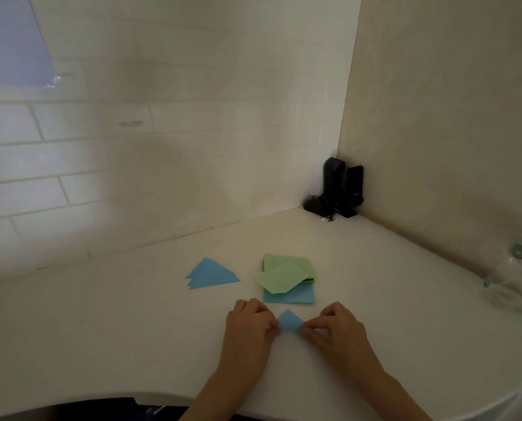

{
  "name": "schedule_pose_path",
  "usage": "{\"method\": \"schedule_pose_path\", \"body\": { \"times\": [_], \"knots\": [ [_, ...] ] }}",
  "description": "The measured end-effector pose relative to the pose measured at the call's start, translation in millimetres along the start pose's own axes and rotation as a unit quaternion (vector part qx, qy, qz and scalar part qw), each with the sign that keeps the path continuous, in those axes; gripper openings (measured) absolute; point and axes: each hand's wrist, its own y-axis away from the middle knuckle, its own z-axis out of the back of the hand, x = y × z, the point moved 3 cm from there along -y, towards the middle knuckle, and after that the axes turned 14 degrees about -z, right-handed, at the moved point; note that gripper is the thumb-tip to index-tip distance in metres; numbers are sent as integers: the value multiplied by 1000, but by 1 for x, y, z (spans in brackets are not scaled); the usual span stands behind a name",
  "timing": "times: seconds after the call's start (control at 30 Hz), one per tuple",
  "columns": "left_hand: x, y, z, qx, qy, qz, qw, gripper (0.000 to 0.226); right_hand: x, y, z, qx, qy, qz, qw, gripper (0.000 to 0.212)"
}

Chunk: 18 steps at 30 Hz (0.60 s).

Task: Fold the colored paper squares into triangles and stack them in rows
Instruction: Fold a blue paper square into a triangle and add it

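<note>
A blue paper (289,321) folded into a triangle lies on the white counter (132,329) between my hands. My left hand (249,328) pinches its left corner and my right hand (335,326) pinches its right corner. Behind it sits a pile of paper squares (287,279), green sheets on top and blue ones underneath, with one green sheet turned askew. To the left of the pile lies a small stack of folded blue triangles (211,274), their points fanned slightly at the left.
Black devices with a cable (338,189) stand in the back corner where the tiled wall meets the side wall. Clear glass or plastic items (514,278) sit at the right edge. The counter's front edge curves just below my forearms.
</note>
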Motion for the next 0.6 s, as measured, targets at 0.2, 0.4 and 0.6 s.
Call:
{"method": "schedule_pose_path", "body": {
  "times": [0.2, 0.4, 0.6],
  "knots": [
    [5, -1, 3, 18, -6, 92, 996, 17, 1, -4, -3, -9, -36, -38, 999, 18],
    [0, -5, -5, 41, -74, 101, 991, 38, 9, -7, -6, -28, -4, -73, 997, 20],
    [0, -9, -7, 82, -90, 132, 984, 34, 8, -9, -8, -44, 0, -84, 996, 24]
  ]
}}
